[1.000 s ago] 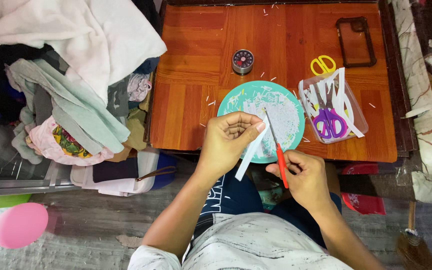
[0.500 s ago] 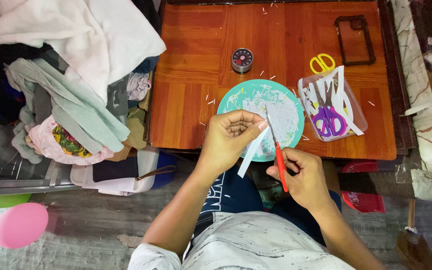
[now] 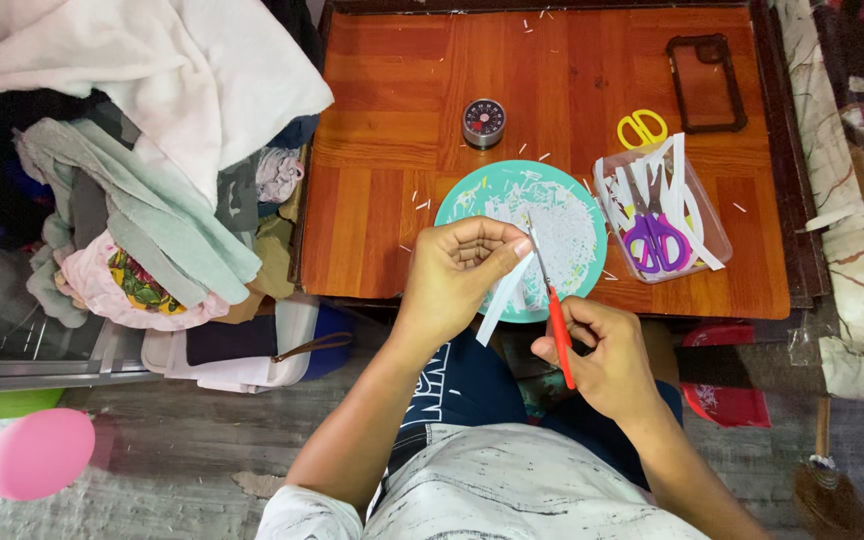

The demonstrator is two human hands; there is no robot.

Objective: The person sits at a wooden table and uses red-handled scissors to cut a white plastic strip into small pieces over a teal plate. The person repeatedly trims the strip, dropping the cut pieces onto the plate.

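White paper strip (image 3: 502,296): long, narrow, flat, tilted diagonal w/ upper end far-right, lower end near-left, hanging over the near desk edge. Upper end pinched in fingers, approx. at the near rim of the teal plate. Red-handled scissors (image 3: 553,310): slim, metal blades pointing far, tips over the plate, handle end near, just right of the strip, blade alongside its upper end.

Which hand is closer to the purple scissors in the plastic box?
The right hand. It sits below and a little left of the purple scissors, holding the red-handled scissors. The left hand is farther left, across the teal plate, pinching a white paper strip.
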